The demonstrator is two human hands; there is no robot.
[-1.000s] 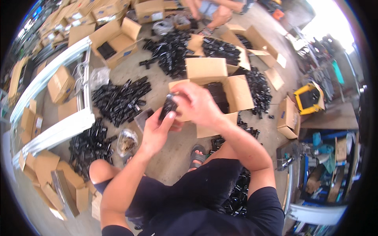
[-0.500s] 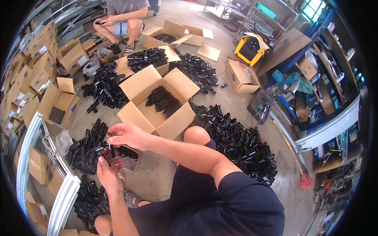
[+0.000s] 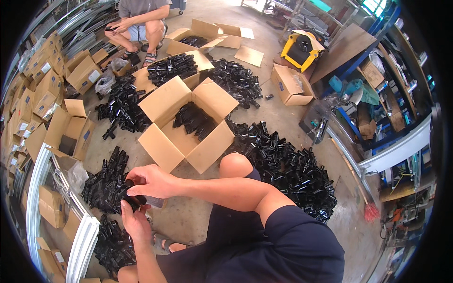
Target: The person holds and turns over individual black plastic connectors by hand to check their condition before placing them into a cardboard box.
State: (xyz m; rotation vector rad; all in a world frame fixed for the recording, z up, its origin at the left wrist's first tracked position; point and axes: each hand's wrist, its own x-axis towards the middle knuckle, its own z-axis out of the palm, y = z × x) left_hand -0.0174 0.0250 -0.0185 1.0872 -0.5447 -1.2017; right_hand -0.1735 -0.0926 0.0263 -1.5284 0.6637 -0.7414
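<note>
Both my hands meet over the lower left pile of black parts. My left hand [image 3: 136,221] has its fingers wrapped round a black tubular fitting [image 3: 135,198]. My right hand [image 3: 153,182] is closed on the upper end of the same fitting, with thumb and fingers round it; most of the fitting is hidden by the fingers. Just beyond them lies a pile of similar black fittings [image 3: 109,181]. In front of me stands an opened cardboard box [image 3: 163,146], its flaps folded out and rows of black fittings [image 3: 196,121] along its far side.
Large heaps of black fittings [image 3: 297,179] lie to the right and behind the box. Another person [image 3: 141,21] squats at the far left, holding a dark item. Cardboard boxes [image 3: 33,113] are stacked at left beside white metal rails [image 3: 81,245]. Shelving [image 3: 391,94] lines the right.
My right hand has come down and closed round the fitting, nearer my left hand. My left hand has shifted slightly down and to the right. The view has moved a little.
</note>
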